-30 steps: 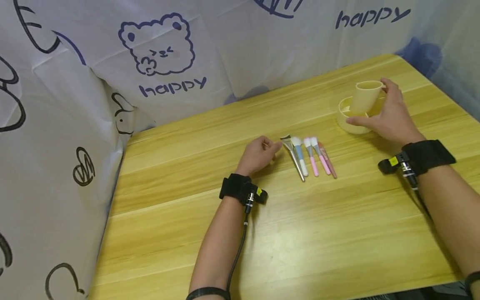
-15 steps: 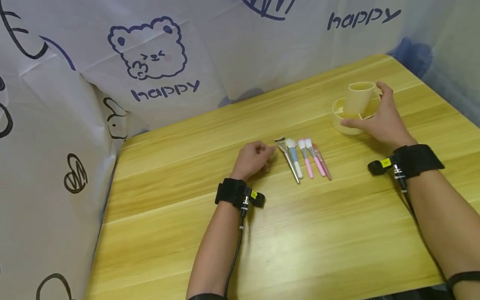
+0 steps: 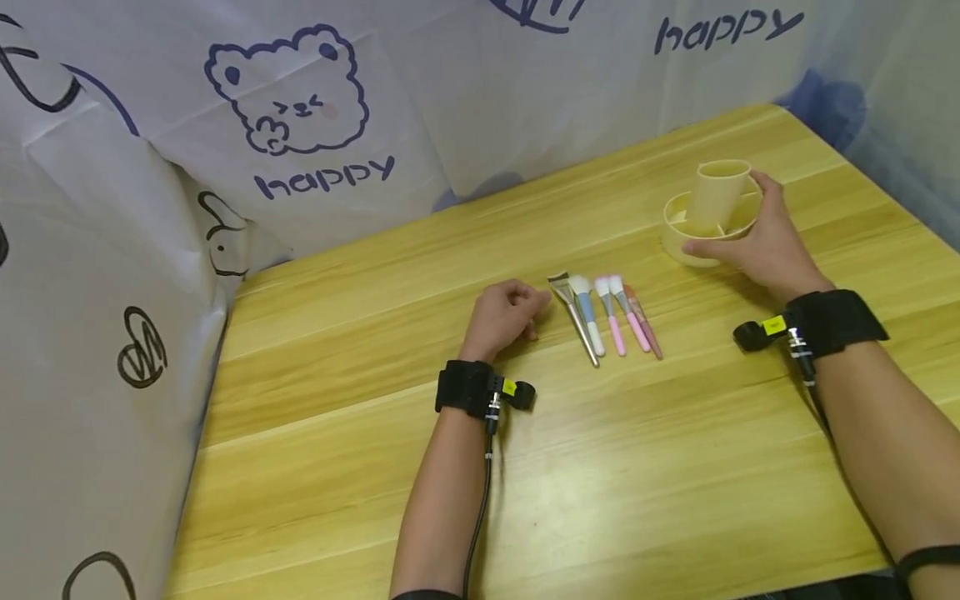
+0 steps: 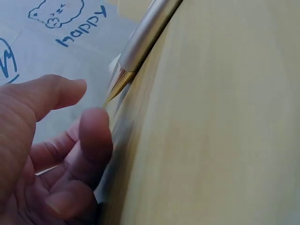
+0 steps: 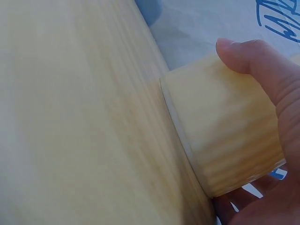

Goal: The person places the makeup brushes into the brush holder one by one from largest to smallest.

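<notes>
- Five brushes [image 3: 611, 317] lie side by side on the worktop [image 3: 337, 392], heads away from the person, and none of them moves in the last second
- Hardly anything else changes either: the head view slips a little, so all the things sit a bit more to the left in it, but they keep the same places next to each other
- The person's right grip [image 3: 776, 250] is spread wide and holds the cream holder [image 3: 711, 212], thumb on the near side and fingers round the other side
- The holder stands upright near the far right part of the worktop, with its tall cup [image 3: 722, 190] rising out of a low round tray [image 3: 677, 244] that has little walls inside; I see no brush in it
- From the right wrist, its bottom edge looks flat on the wood; I cannot tell if the pointing finger also touches the cup
- The left grip [image 3: 501, 315] holds nothing; its fingers are loosely bent, with a small gap by the thumb, just beside the flat brush [image 3: 578, 323]
- For the work, this looks like a short stop: the holder seems set down and kept steady, and all the brushes are loose, with the left grip close to the nearest one
</notes>
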`<state>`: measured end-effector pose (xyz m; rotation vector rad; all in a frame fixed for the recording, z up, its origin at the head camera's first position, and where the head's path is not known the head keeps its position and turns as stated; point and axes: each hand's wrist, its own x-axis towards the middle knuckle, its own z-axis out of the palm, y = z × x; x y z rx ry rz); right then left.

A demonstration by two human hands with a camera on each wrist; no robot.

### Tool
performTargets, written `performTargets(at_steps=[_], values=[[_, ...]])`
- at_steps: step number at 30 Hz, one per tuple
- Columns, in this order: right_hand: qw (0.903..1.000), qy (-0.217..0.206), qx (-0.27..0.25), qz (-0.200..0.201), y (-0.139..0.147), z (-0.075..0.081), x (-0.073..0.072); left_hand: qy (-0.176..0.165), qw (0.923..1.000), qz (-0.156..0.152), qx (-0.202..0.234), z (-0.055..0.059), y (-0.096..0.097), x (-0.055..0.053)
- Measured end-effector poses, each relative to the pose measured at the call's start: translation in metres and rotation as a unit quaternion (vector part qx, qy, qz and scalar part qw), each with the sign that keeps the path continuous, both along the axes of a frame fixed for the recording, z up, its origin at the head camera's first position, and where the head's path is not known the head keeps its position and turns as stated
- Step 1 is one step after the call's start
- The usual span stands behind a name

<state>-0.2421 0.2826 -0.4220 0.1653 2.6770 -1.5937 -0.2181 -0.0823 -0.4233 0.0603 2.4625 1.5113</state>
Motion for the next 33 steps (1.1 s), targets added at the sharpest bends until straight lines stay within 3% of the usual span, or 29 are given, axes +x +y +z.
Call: performTargets(at_steps=[11, 17, 28, 33], values=[[0.9998, 0.009, -0.015, -0.011, 0.002, -0.003, 0.001, 0.002, 0.9983, -0.001, -0.058, 0.006, 0.009, -0.003], [0.9997, 0.011, -0.021, -0.01, 0.001, -0.006, 0.001, -0.011, 0.995, 0.007, -0.099, 0.009, 0.014, -0.001], [0.9995, 0.017, -0.024, -0.01, 0.003, -0.01, 0.001, 0.013, 0.9868, 0.009, -0.161, 0.012, 0.024, 0.003], [0.9994, 0.02, -0.027, -0.012, 0.001, -0.011, 0.0, 0.005, 0.9843, 0.003, -0.177, 0.012, 0.026, 0.003]])
